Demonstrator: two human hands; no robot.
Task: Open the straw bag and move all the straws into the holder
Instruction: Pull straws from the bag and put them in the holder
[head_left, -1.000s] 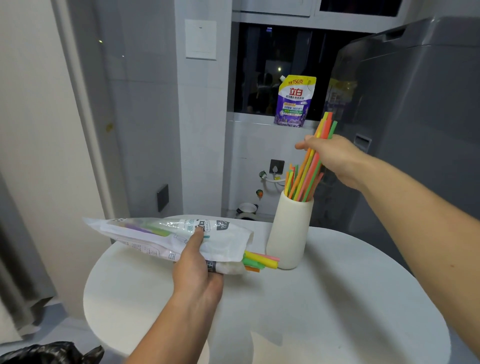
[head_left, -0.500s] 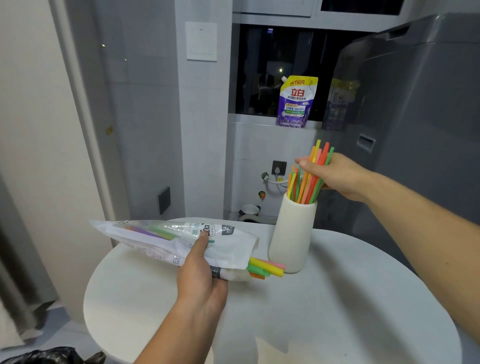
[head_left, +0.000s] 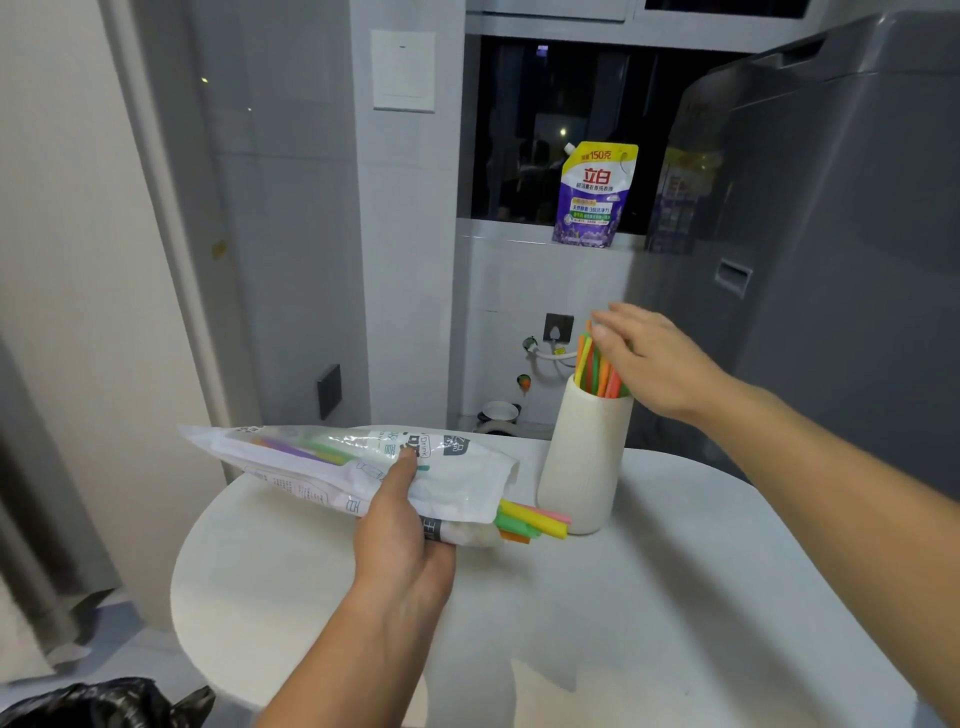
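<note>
My left hand (head_left: 402, 530) grips the white plastic straw bag (head_left: 332, 462) and holds it level above the round white table (head_left: 623, 623). Several coloured straws (head_left: 530, 522) stick out of the bag's open right end, close to the foot of the cream ribbed holder (head_left: 584, 462). The holder stands upright at the table's far side with several orange, green and yellow straws (head_left: 597, 369) in it. My right hand (head_left: 660, 358) hovers over those straw tips, fingers spread, palm down, touching or just above them.
A large grey appliance (head_left: 831, 234) stands right behind the holder. A purple detergent pouch (head_left: 592, 195) sits on the window ledge. A black plastic bag (head_left: 104, 704) lies on the floor at the lower left. A white wall with a switch plate (head_left: 402, 70) is beyond the table.
My right hand lowered the bunch of straws into the holder and let go; its fingers now spread above the tips. The left hand still holds the bag in the same place.
</note>
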